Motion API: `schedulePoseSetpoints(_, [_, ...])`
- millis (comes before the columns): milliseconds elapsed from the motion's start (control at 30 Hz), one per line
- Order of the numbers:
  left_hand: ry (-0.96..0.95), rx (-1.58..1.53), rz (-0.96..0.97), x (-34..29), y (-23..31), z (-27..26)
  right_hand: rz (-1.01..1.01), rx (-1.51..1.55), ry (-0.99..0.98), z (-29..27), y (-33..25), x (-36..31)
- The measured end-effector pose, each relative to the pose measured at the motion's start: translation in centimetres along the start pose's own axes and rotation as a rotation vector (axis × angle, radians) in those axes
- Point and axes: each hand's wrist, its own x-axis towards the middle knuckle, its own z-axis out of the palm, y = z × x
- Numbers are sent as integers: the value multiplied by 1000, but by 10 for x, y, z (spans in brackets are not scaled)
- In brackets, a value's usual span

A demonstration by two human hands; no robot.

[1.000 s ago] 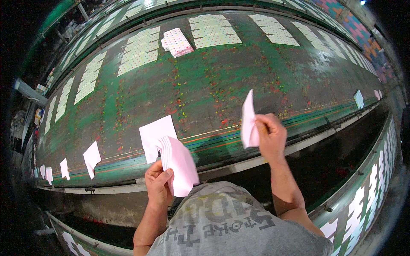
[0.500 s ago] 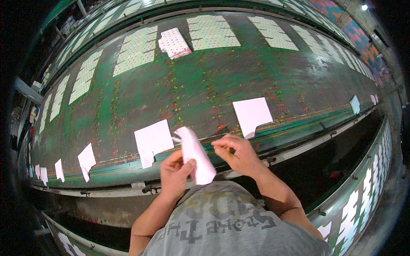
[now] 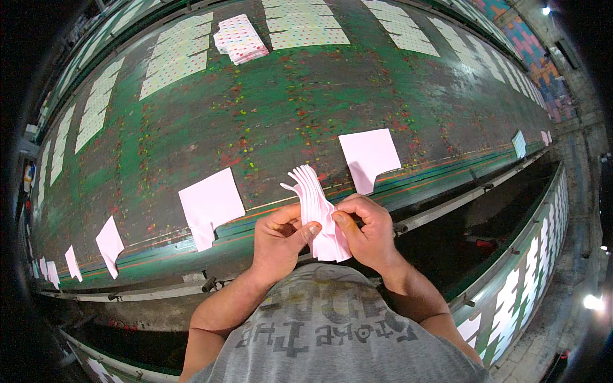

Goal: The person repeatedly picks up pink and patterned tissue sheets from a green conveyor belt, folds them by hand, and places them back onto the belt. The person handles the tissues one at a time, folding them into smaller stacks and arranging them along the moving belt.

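A small stack of pale pink cut fabric pieces (image 3: 310, 199) is held up in front of my chest, its layers fanned apart at the top. My left hand (image 3: 279, 239) is closed on the stack's left side, thumb pressed on the front. From the right, my right hand (image 3: 369, 228) pinches its lower right edge with thumb and fingers. Flat on the table edge, one pink fabric piece (image 3: 214, 201) lies left of my hands, and another pink piece (image 3: 371, 152) lies beyond my right hand.
The long green and dark table (image 3: 287, 108) is speckled with paint. Dotted white panels (image 3: 306, 29) lie in rows along its far side, near a stack of dotted pieces (image 3: 241, 41). A metal rail (image 3: 440, 214) runs along the near edge. A pale blue piece (image 3: 519, 145) lies far right.
My right hand has come in from the right and taken hold of the stack's edge. The stack has turned and its layers have fanned out. The view has shifted slightly.
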Motion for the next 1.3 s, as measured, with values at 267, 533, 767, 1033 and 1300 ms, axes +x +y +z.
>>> schedulePoseSetpoints(267, [11, 59, 8, 6, -10, 42, 69, 126, -17, -41, 22, -8])
schedulePoseSetpoints(533, [97, 93, 114, 20, -55, 142, 2, 185, -55, -135, 59, -17])
schedulePoseSetpoints(767, [241, -31, 64, 26, -89, 222, 270, 434, -176, -203, 110, -31])
schedulePoseSetpoints(1033, [333, -90, 63, 26, -85, 237, 143, 91, -483, -314, 169, 11])
schedulePoseSetpoints(1300, [239, -158, 32, 69, -88, 226, -20, -954, 244, -438, 185, 62])
